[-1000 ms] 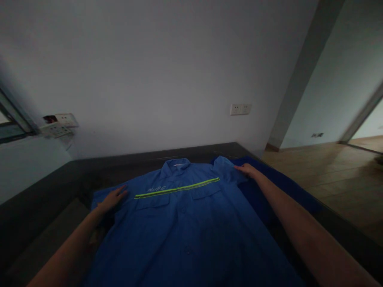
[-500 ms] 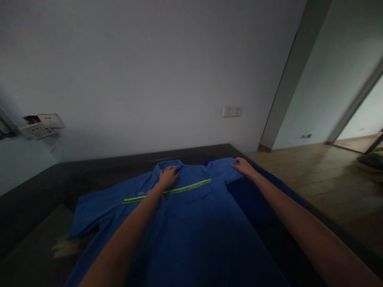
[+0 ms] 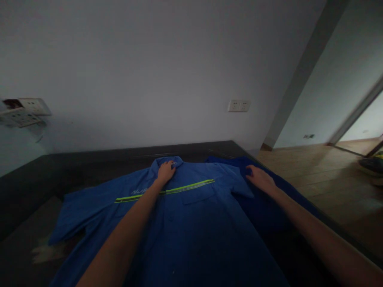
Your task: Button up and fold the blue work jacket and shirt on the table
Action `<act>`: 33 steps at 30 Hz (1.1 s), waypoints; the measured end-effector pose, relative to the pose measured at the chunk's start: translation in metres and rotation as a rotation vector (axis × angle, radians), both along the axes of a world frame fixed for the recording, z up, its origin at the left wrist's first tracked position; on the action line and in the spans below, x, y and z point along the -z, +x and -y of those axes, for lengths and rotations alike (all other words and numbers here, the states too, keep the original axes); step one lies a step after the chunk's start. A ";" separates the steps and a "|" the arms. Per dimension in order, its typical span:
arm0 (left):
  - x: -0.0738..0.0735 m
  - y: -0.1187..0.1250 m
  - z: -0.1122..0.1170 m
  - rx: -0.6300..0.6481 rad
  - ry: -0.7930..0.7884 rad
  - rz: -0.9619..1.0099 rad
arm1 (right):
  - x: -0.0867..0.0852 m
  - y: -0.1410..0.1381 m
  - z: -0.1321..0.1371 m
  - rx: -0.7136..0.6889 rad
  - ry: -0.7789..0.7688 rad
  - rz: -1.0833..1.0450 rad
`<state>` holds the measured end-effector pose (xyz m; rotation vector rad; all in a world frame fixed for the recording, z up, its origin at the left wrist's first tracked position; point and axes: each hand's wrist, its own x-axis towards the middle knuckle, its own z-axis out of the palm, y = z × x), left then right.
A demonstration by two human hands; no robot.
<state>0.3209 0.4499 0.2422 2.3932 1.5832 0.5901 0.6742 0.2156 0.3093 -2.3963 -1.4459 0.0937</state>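
Observation:
A blue short-sleeved work shirt (image 3: pixel 194 223) lies front up, its yellow-green reflective stripe running across the chest. White lettering shows above the stripe on the left. At the collar, my left hand (image 3: pixel 166 172) has its fingers closed on the cloth. My right hand (image 3: pixel 261 179) is off the end of the right sleeve, with thumb and fingers bent but apart and nothing between them. Beneath that hand and the sleeve is a darker blue cloth (image 3: pixel 269 211), partly covered by the shirt.
A dark tabletop (image 3: pixel 98 175) with a raised back edge stands against a grey wall. Wall sockets (image 3: pixel 238 105) are above it, and more socket boxes (image 3: pixel 22 113) hang at the left. A pale item (image 3: pixel 48 253) lies by the left sleeve. Wooden floor (image 3: pixel 314 171) extends at the right.
My right hand has let go of the right sleeve and moved a little right; the sleeve now lies down flatter. My left hand stays at the collar, its fingers closer together. The view has shifted slightly.

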 end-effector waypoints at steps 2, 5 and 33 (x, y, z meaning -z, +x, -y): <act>0.000 0.000 -0.008 -0.006 -0.012 0.024 | -0.006 -0.015 -0.016 -0.094 0.073 0.064; 0.003 0.001 -0.019 -0.024 -0.039 0.061 | 0.003 -0.048 -0.038 -0.367 0.182 0.140; -0.005 -0.102 -0.084 -0.019 -0.079 0.138 | 0.059 -0.221 -0.251 -0.276 0.154 -0.092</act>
